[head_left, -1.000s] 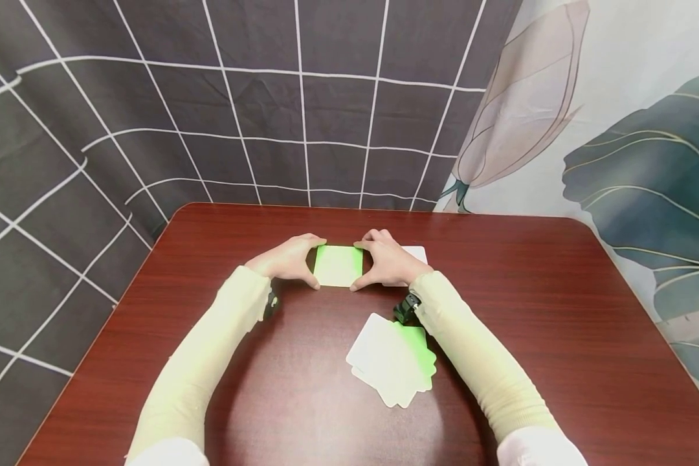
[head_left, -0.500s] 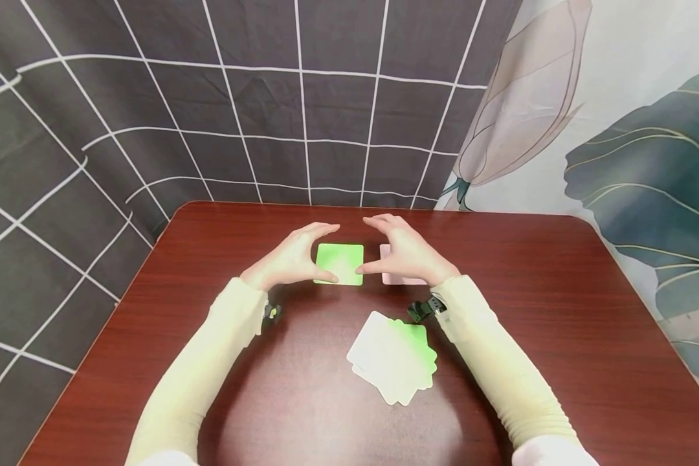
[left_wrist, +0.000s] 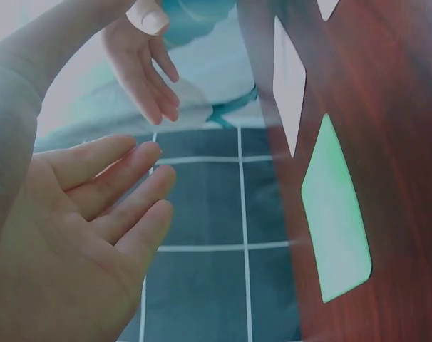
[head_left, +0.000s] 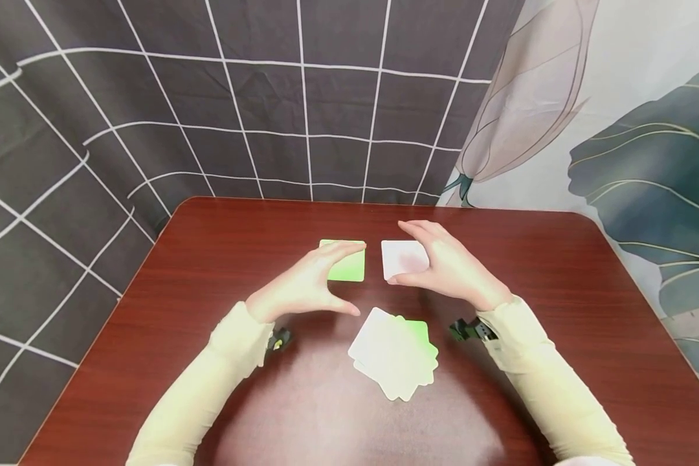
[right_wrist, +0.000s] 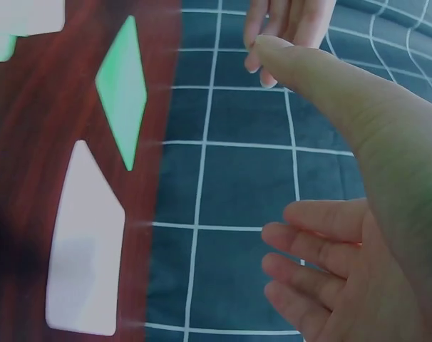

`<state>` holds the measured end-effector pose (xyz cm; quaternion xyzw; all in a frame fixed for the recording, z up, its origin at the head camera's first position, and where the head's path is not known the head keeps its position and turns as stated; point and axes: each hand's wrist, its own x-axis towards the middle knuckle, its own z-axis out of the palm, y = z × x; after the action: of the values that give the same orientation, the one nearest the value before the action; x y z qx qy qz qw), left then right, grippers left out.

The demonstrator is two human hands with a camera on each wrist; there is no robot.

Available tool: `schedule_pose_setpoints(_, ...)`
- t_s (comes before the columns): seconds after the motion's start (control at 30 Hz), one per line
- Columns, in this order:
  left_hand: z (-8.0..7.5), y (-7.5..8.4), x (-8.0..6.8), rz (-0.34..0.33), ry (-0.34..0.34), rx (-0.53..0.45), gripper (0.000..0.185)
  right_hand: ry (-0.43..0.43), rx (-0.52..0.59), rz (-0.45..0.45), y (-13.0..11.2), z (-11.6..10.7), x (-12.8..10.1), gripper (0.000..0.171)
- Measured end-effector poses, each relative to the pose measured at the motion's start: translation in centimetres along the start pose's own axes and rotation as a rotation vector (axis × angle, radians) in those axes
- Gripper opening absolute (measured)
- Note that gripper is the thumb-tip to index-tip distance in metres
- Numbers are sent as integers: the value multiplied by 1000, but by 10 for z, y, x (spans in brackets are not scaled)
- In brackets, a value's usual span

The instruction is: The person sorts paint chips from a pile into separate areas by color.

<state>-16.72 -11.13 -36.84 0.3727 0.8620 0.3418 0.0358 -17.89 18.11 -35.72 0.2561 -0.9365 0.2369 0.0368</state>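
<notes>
My left hand (head_left: 305,281) hovers in front of a green card (head_left: 349,266) that lies flat on the table; its fingers and thumb are spread apart and hold nothing. A white card (head_left: 397,257) lies just right of the green one, with a small gap between them. Over that white card's right side is my right hand (head_left: 451,265), also with fingers and thumb apart and nothing between them. Nearer to me sits a fanned pile of white and green cards (head_left: 393,356). In both wrist views the palms face each other, apart from the cards.
The red-brown wooden table (head_left: 169,323) carries all the cards. Behind it hangs a dark curtain (head_left: 268,97) with white grid lines, and to the right a pale curtain (head_left: 617,97) with a leaf and flower print.
Both hands have let go of the green card's sides. My left hand has come closer to me; my right hand has moved right, over the white card. The cards lie still.
</notes>
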Motion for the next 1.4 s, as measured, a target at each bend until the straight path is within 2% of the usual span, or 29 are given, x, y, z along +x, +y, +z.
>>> schedule_pose_setpoints(0.2,16,12,-6,5,-56,-2,100,-3,-45,-33,2,1,-27,103)
schedule_pose_setpoints(0.43,37,20,-7,127,-144,46,99,-29,-78,-25,0,4,-56,105)
schedule_pose_setpoints(0.63,58,22,-6,180,-274,77,110,-23,-66,-40,1,8,-69,104)
schedule_pose_setpoints(0.73,68,24,-5,179,-345,120,106,-20,-63,-42,2,12,-72,104)
schedule_pose_setpoints(0.83,74,23,-5,185,-374,152,97,-26,-53,-47,1,16,-75,103)
schedule_pose_setpoints(0.97,78,21,-5,173,-345,158,94,-61,-22,-43,-1,22,-78,104)
schedule_pose_setpoints(1.17,77,18,-6,129,-277,172,100,-142,-16,-43,-5,33,-86,111)
schedule_pose_setpoints(1.4,69,20,-7,89,-197,147,101,-129,-19,-71,-5,40,-91,114)
